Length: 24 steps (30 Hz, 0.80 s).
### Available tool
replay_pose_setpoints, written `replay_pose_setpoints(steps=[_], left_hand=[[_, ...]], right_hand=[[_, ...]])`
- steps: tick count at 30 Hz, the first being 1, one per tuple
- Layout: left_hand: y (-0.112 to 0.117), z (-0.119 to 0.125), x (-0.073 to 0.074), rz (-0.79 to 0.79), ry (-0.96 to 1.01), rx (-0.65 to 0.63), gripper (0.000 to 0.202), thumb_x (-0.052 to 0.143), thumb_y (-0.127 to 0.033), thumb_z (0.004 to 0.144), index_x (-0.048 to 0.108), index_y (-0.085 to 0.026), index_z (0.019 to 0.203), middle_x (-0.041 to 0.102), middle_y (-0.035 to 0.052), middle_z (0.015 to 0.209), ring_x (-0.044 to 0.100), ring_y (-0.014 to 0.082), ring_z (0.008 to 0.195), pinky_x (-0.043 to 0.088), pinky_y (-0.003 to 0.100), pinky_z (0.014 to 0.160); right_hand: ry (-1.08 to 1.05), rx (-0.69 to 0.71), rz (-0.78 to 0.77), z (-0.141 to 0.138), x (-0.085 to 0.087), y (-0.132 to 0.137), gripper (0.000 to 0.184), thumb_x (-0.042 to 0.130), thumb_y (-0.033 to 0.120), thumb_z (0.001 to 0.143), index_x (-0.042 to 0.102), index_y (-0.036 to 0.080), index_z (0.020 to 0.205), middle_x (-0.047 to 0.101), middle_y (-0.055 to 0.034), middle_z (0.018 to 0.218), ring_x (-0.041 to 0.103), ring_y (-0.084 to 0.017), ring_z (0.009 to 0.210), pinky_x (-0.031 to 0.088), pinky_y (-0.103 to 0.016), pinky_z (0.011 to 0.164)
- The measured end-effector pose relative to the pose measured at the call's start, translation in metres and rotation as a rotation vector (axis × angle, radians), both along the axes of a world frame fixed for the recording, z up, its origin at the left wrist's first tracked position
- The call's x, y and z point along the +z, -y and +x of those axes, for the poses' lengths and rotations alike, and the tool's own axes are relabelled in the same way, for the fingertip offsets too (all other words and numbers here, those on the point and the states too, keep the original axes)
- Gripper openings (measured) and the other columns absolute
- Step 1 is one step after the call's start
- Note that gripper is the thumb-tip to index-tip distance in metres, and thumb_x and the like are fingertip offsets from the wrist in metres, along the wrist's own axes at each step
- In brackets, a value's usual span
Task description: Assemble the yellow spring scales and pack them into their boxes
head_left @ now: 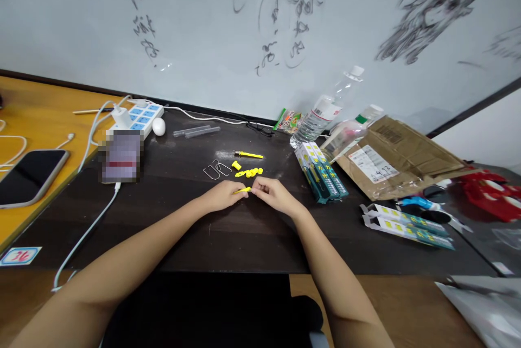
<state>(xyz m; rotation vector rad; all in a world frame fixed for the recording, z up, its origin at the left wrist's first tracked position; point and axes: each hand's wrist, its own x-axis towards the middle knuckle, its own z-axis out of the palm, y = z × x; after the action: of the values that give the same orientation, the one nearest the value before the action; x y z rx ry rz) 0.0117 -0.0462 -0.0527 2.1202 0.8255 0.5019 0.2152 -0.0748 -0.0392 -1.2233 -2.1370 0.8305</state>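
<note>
My left hand (222, 196) is closed on a small yellow plastic piece (244, 190), whose end sticks out past the fingertips. Right at that end, the fingers of my right hand (274, 193) are pinched together; what lies between them is too small to make out. Just beyond both hands are several yellow plastic parts (253, 172) in a row and a small yellow block (236, 165). Behind them lies a thin yellow stick with a metal end (250, 154). Bent metal wires (217, 169) rest to their left.
Clear tubes (197, 132), glasses (259, 128) and a snack packet (288, 121) lie along the whiteboard. On the right are green boxes (321, 171), water bottles (321, 112) and a brown parcel (399, 152). A power strip (144, 118), phones (32, 177) and cables are left.
</note>
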Motion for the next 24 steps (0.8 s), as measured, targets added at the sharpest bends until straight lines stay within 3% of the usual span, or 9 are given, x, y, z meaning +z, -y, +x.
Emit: replay_pose_setpoints(steps=[4, 10, 16, 24], left_hand=[[0.002, -0.001, 0.002, -0.073, -0.051, 0.012, 0.028, 0.043, -0.039, 0.088, 0.054, -0.017, 0.073, 0.051, -0.0047, 0.046, 0.049, 0.0112, 0.048, 0.034, 0.021, 0.056], [0.003, 0.002, -0.005, -0.212, 0.046, -0.007, 0.022, 0.041, -0.04, 0.089, 0.046, -0.019, 0.087, 0.055, -0.0071, 0.047, 0.044, 0.0088, 0.041, 0.036, 0.02, 0.054], [0.0, 0.001, 0.003, -0.384, -0.015, -0.061, 0.031, 0.041, -0.045, 0.087, 0.054, -0.016, 0.086, 0.052, -0.0053, 0.047, 0.038, 0.0065, 0.037, 0.031, 0.017, 0.042], [-0.004, -0.006, 0.005, -0.461, -0.051, -0.072, 0.04, 0.046, -0.05, 0.084, 0.059, -0.015, 0.096, 0.044, -0.0074, 0.042, 0.033, 0.0058, 0.033, 0.025, 0.016, 0.037]], right_hand=[[0.053, -0.005, 0.069, -0.004, 0.001, 0.001, 0.022, 0.052, 0.033, 0.087, 0.055, 0.018, 0.072, 0.049, 0.002, 0.063, 0.042, -0.011, 0.058, 0.031, -0.023, 0.055], [-0.002, -0.022, 0.065, -0.002, -0.003, -0.001, 0.021, 0.052, 0.034, 0.087, 0.054, 0.018, 0.074, 0.049, 0.0015, 0.066, 0.043, -0.011, 0.06, 0.033, -0.024, 0.056], [0.03, -0.005, 0.121, -0.001, -0.001, -0.001, 0.02, 0.054, 0.033, 0.087, 0.056, 0.019, 0.074, 0.051, 0.0004, 0.067, 0.044, -0.012, 0.061, 0.034, -0.025, 0.057], [0.054, -0.018, 0.181, -0.006, -0.004, 0.0, 0.023, 0.052, 0.032, 0.087, 0.051, 0.019, 0.069, 0.046, 0.0016, 0.063, 0.042, -0.012, 0.059, 0.031, -0.025, 0.057]])
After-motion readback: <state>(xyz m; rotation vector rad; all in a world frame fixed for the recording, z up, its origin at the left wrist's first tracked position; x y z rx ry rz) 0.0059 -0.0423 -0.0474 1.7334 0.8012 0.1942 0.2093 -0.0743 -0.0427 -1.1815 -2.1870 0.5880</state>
